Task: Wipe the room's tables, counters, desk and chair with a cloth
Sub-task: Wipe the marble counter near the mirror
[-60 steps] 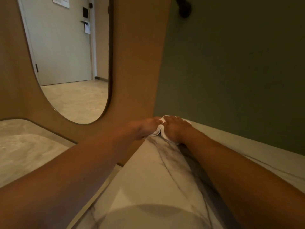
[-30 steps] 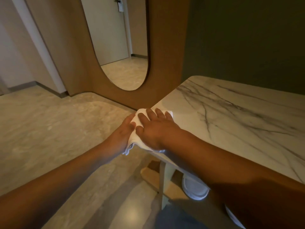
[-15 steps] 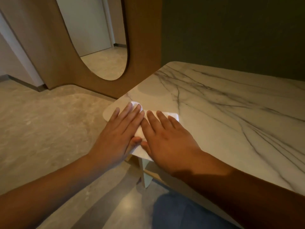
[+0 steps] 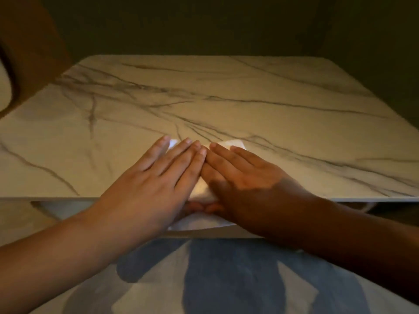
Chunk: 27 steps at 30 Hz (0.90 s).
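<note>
A white cloth (image 4: 201,189) lies flat at the near edge of a white marble table (image 4: 226,98) with grey veins. My left hand (image 4: 154,177) and my right hand (image 4: 244,180) press down on it side by side, fingers straight and pointing away from me, fingertips nearly touching. Most of the cloth is hidden under the two palms. A strip of it hangs over the table's front edge, and both thumbs tuck under that edge.
A dark green wall (image 4: 204,23) stands right behind the table. A brown wooden panel (image 4: 29,46) with a mirror's edge rises at the left. Light stone floor (image 4: 204,279) with my shadow lies below the table's front edge.
The cloth and both hands have slid from the table's left corner to the middle of its near edge. My view has turned to face the table squarely.
</note>
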Each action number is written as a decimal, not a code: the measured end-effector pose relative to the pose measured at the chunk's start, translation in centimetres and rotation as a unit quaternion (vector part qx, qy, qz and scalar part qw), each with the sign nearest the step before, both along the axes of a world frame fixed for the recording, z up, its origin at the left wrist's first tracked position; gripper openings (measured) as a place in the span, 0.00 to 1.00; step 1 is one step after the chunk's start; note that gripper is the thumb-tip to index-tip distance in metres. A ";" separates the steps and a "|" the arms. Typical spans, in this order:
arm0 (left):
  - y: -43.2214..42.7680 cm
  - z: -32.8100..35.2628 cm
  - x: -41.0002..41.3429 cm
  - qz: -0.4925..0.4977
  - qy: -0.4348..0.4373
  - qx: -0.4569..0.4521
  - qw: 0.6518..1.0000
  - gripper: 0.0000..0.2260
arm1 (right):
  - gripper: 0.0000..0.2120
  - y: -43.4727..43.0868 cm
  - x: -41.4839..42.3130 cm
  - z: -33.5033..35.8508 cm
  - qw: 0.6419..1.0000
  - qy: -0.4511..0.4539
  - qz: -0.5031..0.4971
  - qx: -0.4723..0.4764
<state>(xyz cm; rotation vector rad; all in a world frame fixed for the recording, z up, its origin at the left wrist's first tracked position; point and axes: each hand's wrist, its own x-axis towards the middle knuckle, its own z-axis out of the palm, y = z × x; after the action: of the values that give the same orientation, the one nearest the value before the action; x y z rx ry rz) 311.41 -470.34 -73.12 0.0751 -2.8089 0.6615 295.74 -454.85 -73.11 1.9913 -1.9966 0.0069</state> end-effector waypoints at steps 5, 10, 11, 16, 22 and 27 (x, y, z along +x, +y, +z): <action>6.3 -0.1 -6.6 -0.043 0.007 0.049 0.998 0.36 | 0.32 6.7 -5.5 0.0 0.999 -0.008 -0.049 0.021; 12.4 0.2 -12.8 -0.064 -0.022 0.104 0.992 0.42 | 0.32 13.3 -10.7 0.1 0.996 -0.006 -0.087 0.025; 13.4 0.3 -13.9 -0.070 -0.031 0.105 0.992 0.43 | 0.32 14.7 -11.6 0.1 0.995 -0.007 -0.099 0.026; 18.3 0.8 -19.8 -0.089 -0.075 0.121 0.986 0.44 | 0.31 20.6 -14.7 0.7 0.985 -0.042 -0.169 0.016; 20.7 1.4 -24.2 -0.156 -0.112 0.180 0.965 0.35 | 0.41 24.0 -15.1 1.3 0.941 -0.076 -0.318 0.087; 19.0 2.5 -27.8 -0.139 -0.218 0.269 0.928 0.30 | 0.27 21.9 -16.2 3.3 0.897 -0.304 -0.321 0.008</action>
<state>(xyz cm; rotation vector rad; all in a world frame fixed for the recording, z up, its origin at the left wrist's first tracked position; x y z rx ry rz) 283.63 -451.35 -70.66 -0.4121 -3.2457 -0.2011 279.50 -432.91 -69.86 1.3246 -2.9653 0.5199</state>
